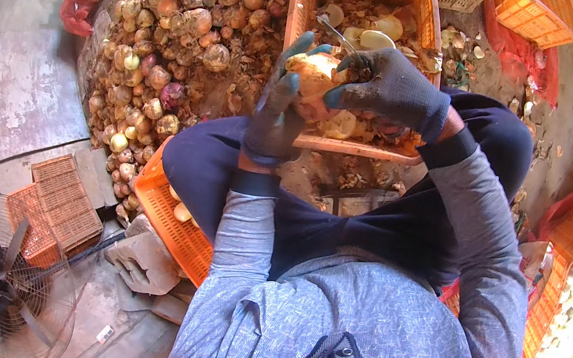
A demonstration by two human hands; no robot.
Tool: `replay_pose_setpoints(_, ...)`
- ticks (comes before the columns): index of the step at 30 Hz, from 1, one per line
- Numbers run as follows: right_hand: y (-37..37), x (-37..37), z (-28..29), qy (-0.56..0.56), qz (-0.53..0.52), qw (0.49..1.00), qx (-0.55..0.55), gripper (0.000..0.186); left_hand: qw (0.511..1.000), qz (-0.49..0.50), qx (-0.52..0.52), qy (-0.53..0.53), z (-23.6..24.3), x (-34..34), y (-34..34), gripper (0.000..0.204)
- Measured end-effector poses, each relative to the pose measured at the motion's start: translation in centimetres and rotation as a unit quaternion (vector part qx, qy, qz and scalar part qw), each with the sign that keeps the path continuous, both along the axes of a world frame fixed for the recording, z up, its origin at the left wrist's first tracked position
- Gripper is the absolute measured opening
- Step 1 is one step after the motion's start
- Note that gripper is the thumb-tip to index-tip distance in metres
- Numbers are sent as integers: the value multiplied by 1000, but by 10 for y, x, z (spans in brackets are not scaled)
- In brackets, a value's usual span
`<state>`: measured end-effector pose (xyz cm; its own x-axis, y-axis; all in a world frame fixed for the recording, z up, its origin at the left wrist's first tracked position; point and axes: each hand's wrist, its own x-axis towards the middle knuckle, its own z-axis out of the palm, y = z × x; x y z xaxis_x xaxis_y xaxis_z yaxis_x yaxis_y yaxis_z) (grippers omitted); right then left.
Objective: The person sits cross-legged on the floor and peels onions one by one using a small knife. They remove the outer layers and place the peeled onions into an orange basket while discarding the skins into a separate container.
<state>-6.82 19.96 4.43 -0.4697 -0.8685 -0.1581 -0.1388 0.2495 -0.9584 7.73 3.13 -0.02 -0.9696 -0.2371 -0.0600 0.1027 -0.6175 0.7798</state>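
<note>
Both my hands wear dark gloves with blue-green fingertips and meet over an orange crate (432, 33). My left hand (276, 113) is closed around an onion (312, 77), cupping it from the left and below, with its fingers up. My right hand (392, 89) is bent over the onion's right side, thumb against it. From its curled fingers a small knife (337, 34) sticks out to the upper left; its handle is hidden. Loose skins and cut pale onion pieces (376, 40) lie in the crate beneath.
A large heap of unpeeled onions (195, 20) covers the floor to the left. Beside my left knee stands another orange crate (166, 197) holding pale onions. A wire fan (12, 277) and stacked crates (66, 203) are at lower left. More crates (537, 20) stand on the right.
</note>
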Motion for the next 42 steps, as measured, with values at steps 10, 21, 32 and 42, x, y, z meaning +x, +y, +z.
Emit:
replay_pose_setpoints(10,-6,-30,-6,210,53,974,-70,34,977,-148,-116,-98,-1,-25,-37,48)
replay_pose_setpoints(21,2,5,-17,417,-70,896,-138,32,997,13,30,-71,-24,-33,-42,56)
replay_pose_setpoints(32,11,-59,-52,283,-248,924,73,42,994,88,-15,-66,-15,-36,-45,56)
replay_pose_setpoints(42,-39,-5,-48,-144,-180,966,-115,42,974,69,210,-54,-11,-30,-47,57)
